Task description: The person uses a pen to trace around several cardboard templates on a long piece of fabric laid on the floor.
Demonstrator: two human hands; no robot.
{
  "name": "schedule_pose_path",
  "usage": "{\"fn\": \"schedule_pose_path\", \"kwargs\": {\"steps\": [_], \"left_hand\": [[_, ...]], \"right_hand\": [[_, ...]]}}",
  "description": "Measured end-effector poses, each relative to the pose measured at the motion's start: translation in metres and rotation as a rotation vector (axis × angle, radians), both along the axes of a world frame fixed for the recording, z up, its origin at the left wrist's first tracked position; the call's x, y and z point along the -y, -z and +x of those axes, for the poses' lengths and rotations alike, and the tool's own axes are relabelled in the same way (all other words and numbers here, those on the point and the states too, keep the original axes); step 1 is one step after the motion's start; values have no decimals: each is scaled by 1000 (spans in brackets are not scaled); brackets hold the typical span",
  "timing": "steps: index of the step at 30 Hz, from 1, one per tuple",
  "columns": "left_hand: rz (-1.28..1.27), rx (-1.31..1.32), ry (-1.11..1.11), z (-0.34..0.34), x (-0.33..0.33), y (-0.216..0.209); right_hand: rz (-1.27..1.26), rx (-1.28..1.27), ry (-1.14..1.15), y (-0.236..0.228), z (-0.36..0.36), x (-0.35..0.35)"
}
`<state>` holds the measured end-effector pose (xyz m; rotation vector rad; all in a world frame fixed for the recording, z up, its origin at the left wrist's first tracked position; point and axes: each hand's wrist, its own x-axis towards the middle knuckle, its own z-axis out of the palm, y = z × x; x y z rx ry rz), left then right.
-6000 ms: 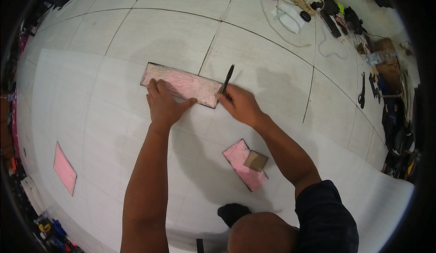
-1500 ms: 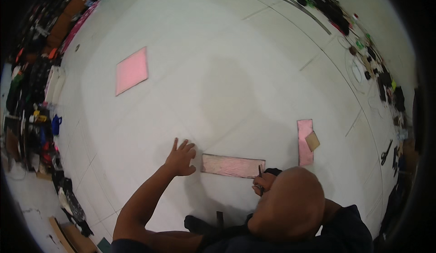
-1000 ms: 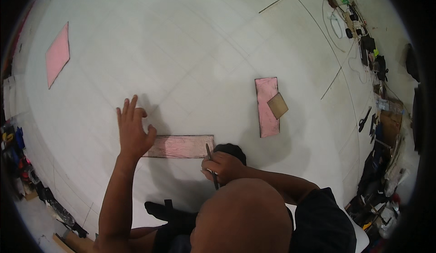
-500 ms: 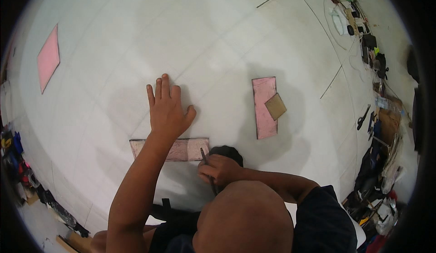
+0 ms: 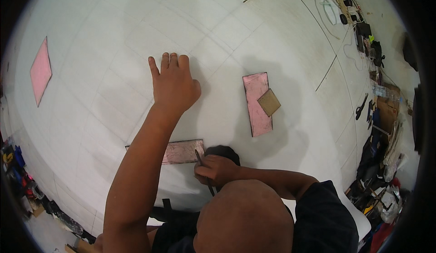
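My left hand (image 5: pixel 172 83) rests on a wide white sheet (image 5: pixel 218 33) marked with faint crossing lines. Its outer fingers stretch away from me, while the index finger and thumb look bent. Below it, the left forearm covers part of a creased pink strip (image 5: pixel 184 152) with dark edges. At the strip's right end, my right hand (image 5: pixel 215 169) is closed around a slim dark pencil (image 5: pixel 197 153), its tip pointing away from me over the strip. Just beyond that hand is a black rounded thing (image 5: pixel 222 152), partly hidden. Another pink strip (image 5: pixel 258 112) lies to the right, with a small tan square (image 5: pixel 269 103) overlapping its right edge.
A pink diamond-shaped piece (image 5: pixel 41 73) lies at the far left. Black scissors (image 5: pixel 361 107) lie on the right, beside a cluttered row of bottles, cables and bags along that edge. More clutter (image 5: pixel 20 167) lines the lower left.
My left hand has moved farther away across the sheet, and its index finger and thumb have drawn in. The right hand keeps its hold on the pencil. The whole view has shifted slightly.
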<state>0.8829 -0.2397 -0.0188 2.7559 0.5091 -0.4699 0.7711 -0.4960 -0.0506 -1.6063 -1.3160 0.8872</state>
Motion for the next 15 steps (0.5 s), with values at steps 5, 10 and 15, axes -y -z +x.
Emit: {"fn": "schedule_pose_path", "kwargs": {"steps": [5, 10, 15], "left_hand": [[38, 216, 96, 14, 3, 7], [-24, 22, 130, 43, 9, 6], [-15, 199, 147, 61, 15, 4]], "right_hand": [[92, 27, 60, 1, -2, -2], [30, 10, 6, 0, 2, 0], [70, -74, -3, 3, 1, 2]]}}
